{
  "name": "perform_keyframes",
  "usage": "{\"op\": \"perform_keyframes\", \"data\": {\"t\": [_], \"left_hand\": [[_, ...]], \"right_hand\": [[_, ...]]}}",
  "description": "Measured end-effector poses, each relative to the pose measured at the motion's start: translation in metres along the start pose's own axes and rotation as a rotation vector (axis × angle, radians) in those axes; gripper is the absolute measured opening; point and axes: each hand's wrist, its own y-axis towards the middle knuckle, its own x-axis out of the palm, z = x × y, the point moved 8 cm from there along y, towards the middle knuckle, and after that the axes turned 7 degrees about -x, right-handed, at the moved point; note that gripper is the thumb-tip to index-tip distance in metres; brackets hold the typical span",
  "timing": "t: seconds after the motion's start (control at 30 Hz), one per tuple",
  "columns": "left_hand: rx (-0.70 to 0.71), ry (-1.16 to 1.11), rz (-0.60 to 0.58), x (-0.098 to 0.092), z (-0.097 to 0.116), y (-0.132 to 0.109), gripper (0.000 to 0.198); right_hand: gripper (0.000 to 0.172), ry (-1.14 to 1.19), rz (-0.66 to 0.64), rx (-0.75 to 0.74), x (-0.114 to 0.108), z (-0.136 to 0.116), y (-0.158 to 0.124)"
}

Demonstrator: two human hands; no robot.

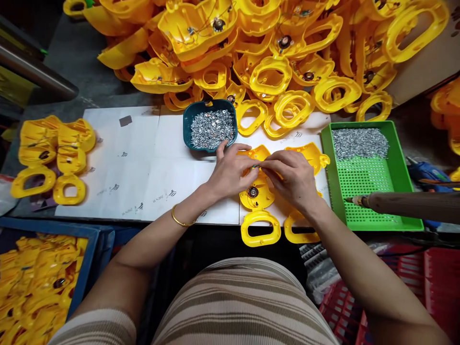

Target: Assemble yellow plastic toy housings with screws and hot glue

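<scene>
Two yellow plastic shell halves with handle loops lie side by side on white paper at the table's front edge, the left shell [259, 221] and the right shell [309, 154]. A small round speaker [253, 192] sits in the left one. My left hand [230, 171] and my right hand [292, 176] meet above the shells, fingertips pinched together on a tiny part with a green fleck that I cannot make out. A gold bangle is on my left wrist.
A teal tub [188, 125] of small silver screws stands just behind my left hand. A green perforated tray [366, 184] with more screws is at the right, a powered screwdriver [406, 203] lying across it. Heaps of yellow shells fill the back [273, 52], left [53, 158] and a blue crate [39, 282].
</scene>
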Motion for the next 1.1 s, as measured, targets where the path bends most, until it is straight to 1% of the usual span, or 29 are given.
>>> {"op": "perform_keyframes", "data": {"t": [0.1, 0.2, 0.27, 0.33, 0.4, 0.43, 0.53, 0.57, 0.63, 0.73, 0.83, 1.03, 1.1], "left_hand": [[0.045, -0.001, 0.051, -0.004, -0.001, -0.009, 0.017], [0.102, 0.029, 0.123, -0.010, 0.001, -0.020, 0.016], [0.146, 0.049, 0.133, -0.012, 0.005, -0.025, 0.013], [0.180, 0.065, 0.103, -0.011, 0.008, -0.027, 0.011], [0.182, 0.058, 0.077, -0.011, 0.009, -0.026, 0.009], [0.164, 0.044, 0.072, -0.012, 0.009, -0.024, 0.011], [0.078, -0.003, 0.046, -0.012, 0.006, -0.020, 0.025], [0.056, -0.008, 0.027, -0.010, 0.005, -0.018, 0.027], [0.049, 0.001, -0.020, -0.007, 0.006, -0.017, 0.024], [0.093, 0.020, -0.075, -0.004, 0.008, -0.017, 0.021], [0.136, 0.023, -0.101, -0.003, 0.004, -0.017, 0.020], [0.188, -0.004, -0.151, -0.005, -0.007, -0.014, 0.016], [0.209, -0.001, -0.139, -0.006, -0.007, -0.015, 0.015]], "right_hand": [[0.022, -0.027, -0.040, -0.016, 0.002, -0.001, -0.005], [0.024, -0.002, -0.081, 0.004, 0.001, -0.006, -0.011], [0.026, 0.011, -0.111, 0.023, 0.001, -0.010, -0.014], [0.028, -0.003, -0.137, 0.036, 0.002, -0.011, -0.016], [0.028, -0.025, -0.140, 0.039, 0.004, -0.012, -0.016], [0.027, -0.032, -0.126, 0.033, 0.004, -0.011, -0.016], [0.023, -0.026, -0.066, 0.000, 0.004, -0.011, -0.016], [0.022, -0.021, -0.050, -0.011, 0.004, -0.011, -0.016], [0.021, -0.003, -0.020, -0.026, 0.002, -0.012, -0.017], [0.019, 0.048, 0.047, -0.046, -0.003, -0.014, -0.019], [0.016, 0.101, 0.091, -0.054, -0.004, -0.016, -0.021], [0.016, 0.158, 0.069, -0.027, 0.007, -0.014, -0.022], [0.014, 0.156, 0.082, -0.040, 0.008, -0.015, -0.022]]}}
